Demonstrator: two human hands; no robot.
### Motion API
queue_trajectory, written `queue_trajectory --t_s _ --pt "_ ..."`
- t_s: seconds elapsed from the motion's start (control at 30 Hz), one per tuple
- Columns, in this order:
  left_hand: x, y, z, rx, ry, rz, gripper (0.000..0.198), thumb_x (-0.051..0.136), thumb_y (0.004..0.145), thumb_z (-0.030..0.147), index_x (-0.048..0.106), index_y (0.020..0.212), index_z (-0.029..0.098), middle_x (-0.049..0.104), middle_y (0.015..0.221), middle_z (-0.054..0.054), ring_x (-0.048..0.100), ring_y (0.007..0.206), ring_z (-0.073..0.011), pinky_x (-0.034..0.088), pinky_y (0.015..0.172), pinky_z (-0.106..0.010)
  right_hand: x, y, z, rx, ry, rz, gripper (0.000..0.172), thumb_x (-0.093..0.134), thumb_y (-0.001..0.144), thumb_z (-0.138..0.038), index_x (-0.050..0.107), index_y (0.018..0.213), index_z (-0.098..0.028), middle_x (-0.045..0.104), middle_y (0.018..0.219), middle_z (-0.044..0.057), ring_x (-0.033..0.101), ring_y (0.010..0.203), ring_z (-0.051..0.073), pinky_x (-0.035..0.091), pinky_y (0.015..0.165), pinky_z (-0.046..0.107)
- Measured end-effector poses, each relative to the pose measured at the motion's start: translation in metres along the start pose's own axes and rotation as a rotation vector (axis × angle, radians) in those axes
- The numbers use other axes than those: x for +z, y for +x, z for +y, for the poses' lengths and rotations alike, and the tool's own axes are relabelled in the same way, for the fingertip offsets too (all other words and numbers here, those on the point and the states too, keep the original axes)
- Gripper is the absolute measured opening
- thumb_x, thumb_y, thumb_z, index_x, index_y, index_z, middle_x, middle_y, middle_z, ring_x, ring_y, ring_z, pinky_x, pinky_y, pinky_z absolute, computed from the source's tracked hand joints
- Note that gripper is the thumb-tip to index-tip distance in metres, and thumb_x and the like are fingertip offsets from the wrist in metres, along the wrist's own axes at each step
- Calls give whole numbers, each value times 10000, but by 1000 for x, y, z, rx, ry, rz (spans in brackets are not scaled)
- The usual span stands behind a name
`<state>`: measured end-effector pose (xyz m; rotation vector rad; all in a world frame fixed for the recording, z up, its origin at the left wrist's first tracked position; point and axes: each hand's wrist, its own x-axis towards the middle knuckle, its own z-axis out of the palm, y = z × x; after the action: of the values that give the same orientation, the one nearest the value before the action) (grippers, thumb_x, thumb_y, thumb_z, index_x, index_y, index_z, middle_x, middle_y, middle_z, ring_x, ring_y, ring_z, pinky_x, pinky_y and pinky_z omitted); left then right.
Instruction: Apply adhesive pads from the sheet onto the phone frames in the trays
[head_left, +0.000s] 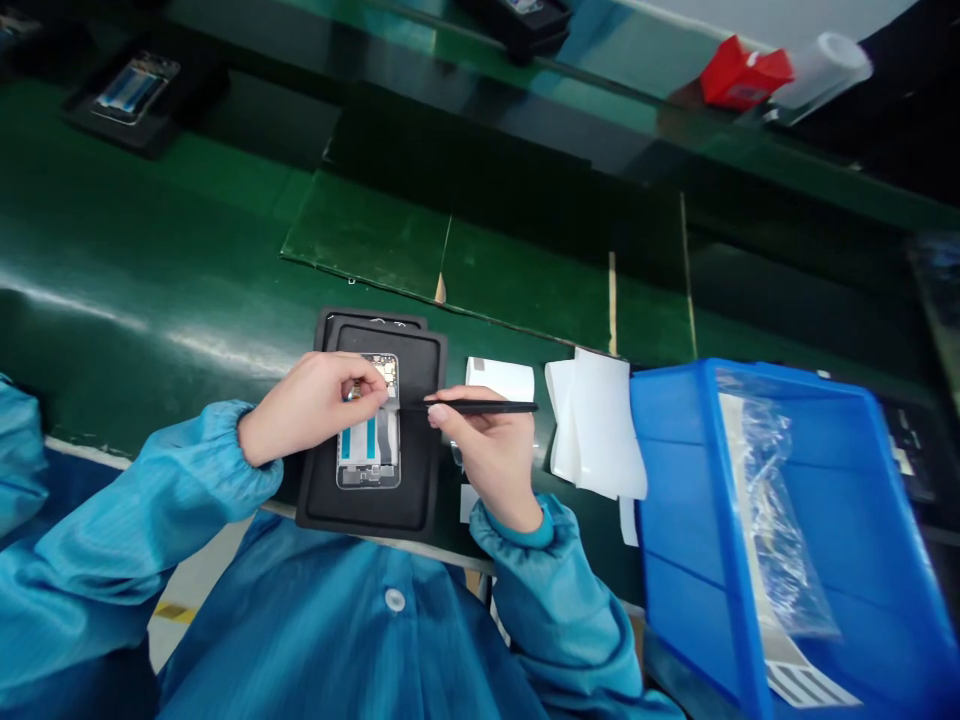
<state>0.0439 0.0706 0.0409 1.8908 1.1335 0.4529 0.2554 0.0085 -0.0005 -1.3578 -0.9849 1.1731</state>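
An opened phone [368, 455] with its circuit board and battery exposed lies in a black tray [420, 440], which rests on another black tray. My left hand [319, 400] is over the phone's upper part, thumb and fingertips pinched together; whatever is between them is too small to make out. From the right, my right hand [495, 440] grips black tweezers [480, 407] held nearly level. Their tip reaches the phone close to my left fingertips. A dark ribbon-like strip [385, 440] runs down the phone's right side, below the fingertips.
White sheets [600, 425] and a white label piece [501, 378] lie right of the trays. A blue bin [682, 500] with clear plastic and strips stands at far right. Another phone [136, 88] sits in a tray at upper left. A red box [742, 75] is at the back.
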Motion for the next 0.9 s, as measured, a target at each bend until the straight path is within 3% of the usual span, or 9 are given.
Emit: queue_trajectory --t_s 0.3,0.5,0.67,0.9 --pt "-3 -7 -14 -60 -38 -43 151 607 866 277 746 851 219 683 737 28 512 584 -94 389 562 -233 18 -1 3 40 -92 -13 253 864 708 -415 747 810 -216 780 819 45 735 694 183 628 660 316" --pt "-4 -20 -31 -37 170 222 149 645 896 296 744 982 224 690 793 16 563 678 -120 444 649 -256 27 -2 5 52 -153 91 246 847 730 -415 748 811 -206 769 754 34 711 614 167 614 593 296" --pt "20 -42 -47 124 356 294 170 573 952 257 715 1002 179 709 940 -45 622 881 -186 513 816 -328 42 -2 9 77 -188 82 192 837 750 -376 762 807 -208 777 761 31 732 649 183 612 586 281" --pt "46 -52 -57 145 500 462 157 599 933 217 714 1023 161 660 928 -83 589 842 -208 524 779 -356 54 1 16 60 -274 53 168 812 782 -374 767 796 -213 784 787 33 734 646 186 597 556 264"
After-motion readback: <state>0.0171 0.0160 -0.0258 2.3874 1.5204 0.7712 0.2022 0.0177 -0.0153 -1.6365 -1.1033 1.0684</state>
